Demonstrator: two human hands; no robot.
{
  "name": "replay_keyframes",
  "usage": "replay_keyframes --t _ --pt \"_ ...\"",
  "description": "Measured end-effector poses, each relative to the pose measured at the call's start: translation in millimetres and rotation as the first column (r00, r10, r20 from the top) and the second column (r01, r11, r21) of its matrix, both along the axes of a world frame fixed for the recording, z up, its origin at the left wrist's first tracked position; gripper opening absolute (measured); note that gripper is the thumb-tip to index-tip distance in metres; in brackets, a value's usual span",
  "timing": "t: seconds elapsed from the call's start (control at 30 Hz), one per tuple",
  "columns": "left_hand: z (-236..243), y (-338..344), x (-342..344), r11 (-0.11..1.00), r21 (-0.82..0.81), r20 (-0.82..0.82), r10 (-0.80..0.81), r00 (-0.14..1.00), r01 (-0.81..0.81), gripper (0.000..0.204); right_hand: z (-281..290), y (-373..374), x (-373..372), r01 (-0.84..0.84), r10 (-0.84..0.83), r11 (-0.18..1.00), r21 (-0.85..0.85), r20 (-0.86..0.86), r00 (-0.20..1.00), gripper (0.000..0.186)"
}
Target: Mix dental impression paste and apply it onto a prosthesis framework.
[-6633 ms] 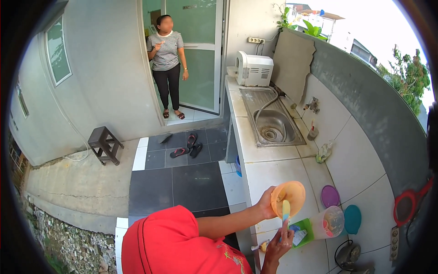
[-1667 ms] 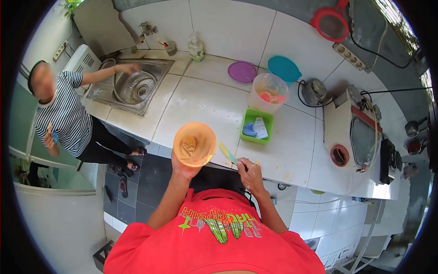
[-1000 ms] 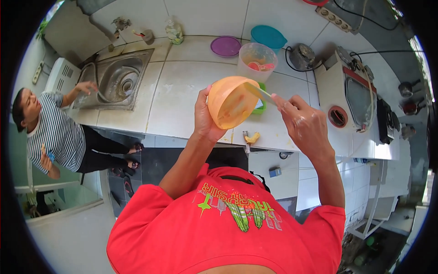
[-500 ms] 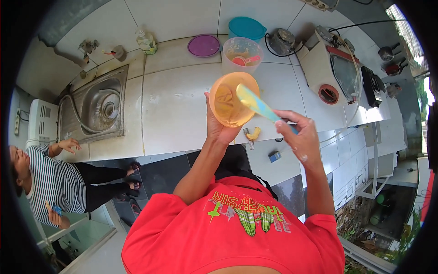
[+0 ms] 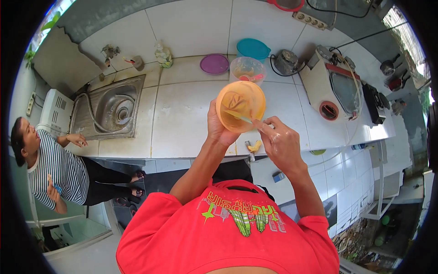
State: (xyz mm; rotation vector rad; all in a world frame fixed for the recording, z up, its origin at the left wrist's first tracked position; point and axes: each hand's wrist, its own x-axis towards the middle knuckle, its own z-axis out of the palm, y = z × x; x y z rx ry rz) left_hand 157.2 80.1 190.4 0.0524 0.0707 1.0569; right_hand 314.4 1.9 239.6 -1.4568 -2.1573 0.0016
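My left hand holds an orange plastic bowl up over the counter's front edge, tilted so that its inside faces me. Streaks of a pale yellowish mixture coat the inside. In my right hand, smeared with the mixture on its fingers, is a spatula whose blade reaches into the bowl against its inner wall. Just behind the bowl stands a translucent tub with a red utensil in it. A small yellow thing lies at the counter edge below the bowl.
On the white tiled counter are a purple lid, a teal container and a soap bottle. A steel sink lies left; a cream appliance stands right. Another person is at the left.
The spatula has gone down into the bowl, my right hand moving left and closer to the rim. The whole view has shifted a little. My left hand still holds the bowl.
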Motion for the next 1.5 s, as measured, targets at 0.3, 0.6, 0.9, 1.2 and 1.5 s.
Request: replay_keyframes --t 0.3,0.6,0.9,1.2,1.5 --pt "7.7 -6.6 -7.8 0.998 0.016 -0.052 0.063 0.997 -0.062 0.046 27.8 31.6 20.2 -0.185 0.181 0.982 0.04 0.093 0.979 0.041" --pt "4.9 -19.6 -0.7 0.987 0.03 -0.125 0.159 0.979 -0.156 0.048 21.0 17.2 27.3 -0.267 0.264 0.964 0.013 0.121 0.957 0.039" --pt "-22.2 -24.6 -0.7 0.982 -0.083 -0.211 0.152 0.966 -0.172 0.043 -19.1 11.3 34.0 -0.262 0.258 0.954 -0.143 -0.045 0.965 0.04" --pt "-29.0 -31.8 -2.3 0.925 -0.023 -0.332 0.351 0.876 -0.379 0.03 -66.3 44.3 37.8 -0.195 0.164 0.97 -0.146 -0.198 0.966 0.02" --pt "-59.9 -33.8 11.2 0.784 0.143 -0.405 0.603 0.687 -0.604 0.03 -84.4 -14.9 19.2 -0.873 -0.677 0.166 -0.458 -0.697 0.237 0.036"
